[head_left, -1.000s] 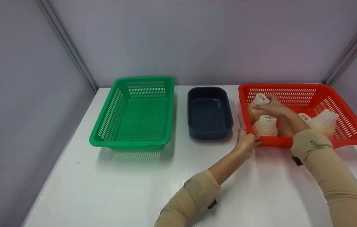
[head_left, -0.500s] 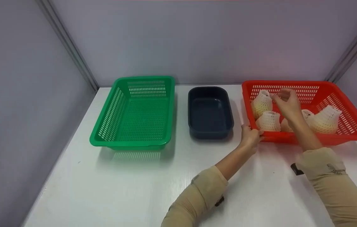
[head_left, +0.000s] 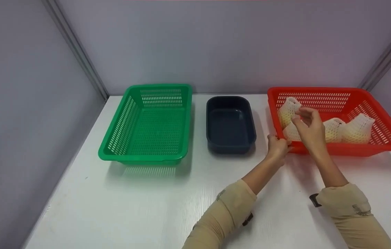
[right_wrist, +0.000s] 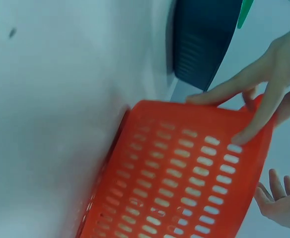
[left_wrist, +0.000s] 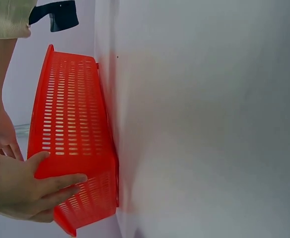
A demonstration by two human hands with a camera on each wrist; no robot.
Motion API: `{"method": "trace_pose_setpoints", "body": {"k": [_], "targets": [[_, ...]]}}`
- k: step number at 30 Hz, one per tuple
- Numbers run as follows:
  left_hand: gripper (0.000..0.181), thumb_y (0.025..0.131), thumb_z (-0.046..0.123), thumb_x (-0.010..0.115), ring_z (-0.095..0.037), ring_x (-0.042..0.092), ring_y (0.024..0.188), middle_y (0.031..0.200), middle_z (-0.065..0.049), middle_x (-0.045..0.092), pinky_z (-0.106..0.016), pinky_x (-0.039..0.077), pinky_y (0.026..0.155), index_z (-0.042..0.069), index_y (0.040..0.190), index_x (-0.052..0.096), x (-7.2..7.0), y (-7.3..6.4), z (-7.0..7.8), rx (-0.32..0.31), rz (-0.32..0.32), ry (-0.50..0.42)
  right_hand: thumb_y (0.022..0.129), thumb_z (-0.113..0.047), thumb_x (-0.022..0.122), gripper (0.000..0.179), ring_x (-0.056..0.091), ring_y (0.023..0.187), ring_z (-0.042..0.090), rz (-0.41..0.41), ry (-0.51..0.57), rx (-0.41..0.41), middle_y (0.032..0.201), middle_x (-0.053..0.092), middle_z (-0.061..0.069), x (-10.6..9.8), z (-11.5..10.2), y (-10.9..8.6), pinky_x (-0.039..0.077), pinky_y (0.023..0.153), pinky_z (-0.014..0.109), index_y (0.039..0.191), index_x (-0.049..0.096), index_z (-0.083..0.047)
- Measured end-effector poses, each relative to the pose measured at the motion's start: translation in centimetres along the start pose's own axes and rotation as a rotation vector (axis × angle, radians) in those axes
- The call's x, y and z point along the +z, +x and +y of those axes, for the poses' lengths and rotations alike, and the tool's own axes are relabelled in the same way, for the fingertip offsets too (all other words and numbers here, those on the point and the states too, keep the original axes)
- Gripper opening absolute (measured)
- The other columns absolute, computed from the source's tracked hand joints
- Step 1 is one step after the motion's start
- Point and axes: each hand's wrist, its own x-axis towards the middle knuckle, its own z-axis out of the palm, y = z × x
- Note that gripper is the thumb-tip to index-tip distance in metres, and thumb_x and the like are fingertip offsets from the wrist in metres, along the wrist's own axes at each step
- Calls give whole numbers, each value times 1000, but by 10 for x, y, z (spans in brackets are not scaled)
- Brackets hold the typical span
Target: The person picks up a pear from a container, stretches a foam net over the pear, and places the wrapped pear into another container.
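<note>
My left hand (head_left: 278, 148) grips the near left corner of a red slotted basket (head_left: 347, 149); in the left wrist view its fingers (left_wrist: 60, 182) lie across the basket's outer wall. Several yellowish fruits in white foam nets sit inside, among them a netted fruit (head_left: 288, 112) at the left wall and a netted fruit (head_left: 357, 128) at the right. My right hand (head_left: 312, 131) hovers over the near left part of the basket, fingers loosely bent, holding nothing I can see. It partly hides another netted fruit (head_left: 291, 132).
A dark blue tub (head_left: 230, 128) stands left of the red basket on the white table (head_left: 140, 207). Farther left is a green slotted basket (head_left: 154, 135). Grey wall panels (head_left: 230, 45) bound the table at the back and sides.
My right hand has let go of the netted fruit at the left wall, lifted, then come back toward the near rim. The red basket has shifted slightly back and right, my left hand moving with it.
</note>
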Motion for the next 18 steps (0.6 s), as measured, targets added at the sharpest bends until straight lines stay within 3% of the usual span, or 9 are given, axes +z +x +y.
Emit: {"method": "trace_pose_setpoints", "body": {"k": [4, 6, 12, 17, 18], "targets": [[30, 79, -18, 50, -26, 55, 75, 89, -13, 51, -43, 49, 74, 0, 100, 39, -1, 3, 1, 22, -27, -11, 91, -20, 57, 40, 46, 114, 26, -33, -6, -15, 116, 54, 16, 6, -6, -5, 34, 99, 38, 123, 44, 1], [30, 79, -17, 52, -24, 54, 74, 85, -10, 52, -42, 49, 74, 1, 100, 39, -3, 6, 1, 35, -51, 28, 91, -21, 57, 41, 46, 114, 26, -50, -12, -18, 115, 54, 16, 7, -7, -6, 34, 98, 38, 123, 44, 1], [31, 77, -7, 64, -17, 53, 73, 84, -6, 54, -32, 49, 74, 5, 96, 42, -11, 12, 9, 75, -110, 295, 91, -25, 58, 43, 49, 111, 24, -59, -12, -41, 114, 55, 16, 7, -6, -5, 37, 97, 37, 122, 45, 2], [35, 80, 8, 69, -17, 56, 88, 101, -7, 57, -30, 47, 80, 6, 105, 46, -20, 11, 28, 85, -131, 504, 91, -24, 59, 43, 50, 111, 25, -71, 7, -42, 115, 54, 17, 8, -7, -3, 38, 96, 36, 123, 46, 2], [36, 80, 11, 69, -17, 55, 91, 104, -7, 57, -30, 46, 80, 6, 108, 46, -23, 17, 27, 134, -136, 558, 91, -24, 58, 43, 50, 112, 26, -74, 5, -40, 116, 54, 17, 8, -8, -2, 38, 95, 35, 123, 45, 2]]}}
